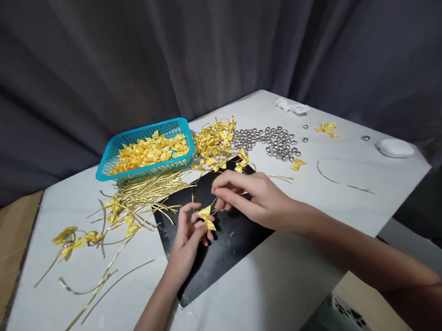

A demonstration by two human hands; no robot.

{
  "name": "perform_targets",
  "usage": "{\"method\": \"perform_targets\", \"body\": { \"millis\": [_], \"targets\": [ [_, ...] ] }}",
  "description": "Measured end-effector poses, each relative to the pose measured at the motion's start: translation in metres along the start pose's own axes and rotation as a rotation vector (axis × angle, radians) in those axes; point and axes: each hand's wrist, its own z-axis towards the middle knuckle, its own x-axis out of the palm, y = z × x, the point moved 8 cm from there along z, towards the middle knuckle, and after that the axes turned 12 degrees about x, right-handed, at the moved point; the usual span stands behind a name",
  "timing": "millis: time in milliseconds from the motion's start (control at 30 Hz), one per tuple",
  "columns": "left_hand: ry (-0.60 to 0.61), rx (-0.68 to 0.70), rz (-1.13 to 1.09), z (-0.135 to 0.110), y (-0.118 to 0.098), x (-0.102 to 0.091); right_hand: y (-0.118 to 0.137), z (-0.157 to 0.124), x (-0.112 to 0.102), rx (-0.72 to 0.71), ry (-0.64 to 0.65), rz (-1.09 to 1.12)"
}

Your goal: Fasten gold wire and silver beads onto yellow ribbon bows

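Between the fingers of my left hand point(189, 234) is a small yellow ribbon bow point(206, 217), held above a black mat point(219, 269). My right hand point(245, 196) is to the right of the bow and a little higher, its thumb and forefinger pinched on a thin gold cord point(214, 199) that runs down toward the bow. Whether the cord is tied to the bow or only passes behind it, I cannot tell. Past my hands lie a bundle of gold cords point(151, 191) and a pile of yellow bows with cords point(214, 141).
A turquoise basket point(100, 172) of yellow bows stands at the back left. Silver beads point(281, 145) are spread at the back middle. On the right are a white mouse-like object point(395, 148), a crumpled white piece point(292, 106) and a loose cord point(340, 183). Finished-looking bows point(67, 240) lie left.
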Motion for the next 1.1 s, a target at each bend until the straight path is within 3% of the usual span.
{"method": "perform_targets", "body": {
  "millis": [200, 367, 767, 900, 1100],
  "targets": [
    [0.088, 0.003, -0.057, -0.003, 0.004, 0.003, -0.018, -0.002, 0.023, 0.184, 0.099, 0.237],
    [0.069, 0.108, 0.081, -0.001, -0.005, -0.001, -0.028, -0.003, 0.042, 0.189, 0.206, 0.288],
    [0.097, 0.133, 0.185, 0.000, -0.009, 0.003, -0.032, 0.000, 0.031, 0.184, 0.140, 0.446],
    [0.053, 0.118, 0.123, 0.000, -0.007, 0.000, -0.035, -0.001, 0.039, 0.247, 0.202, 0.461],
    [0.024, 0.087, 0.206, 0.002, -0.009, 0.000, -0.037, -0.004, 0.051, 0.260, 0.260, 0.423]
  ]
}}
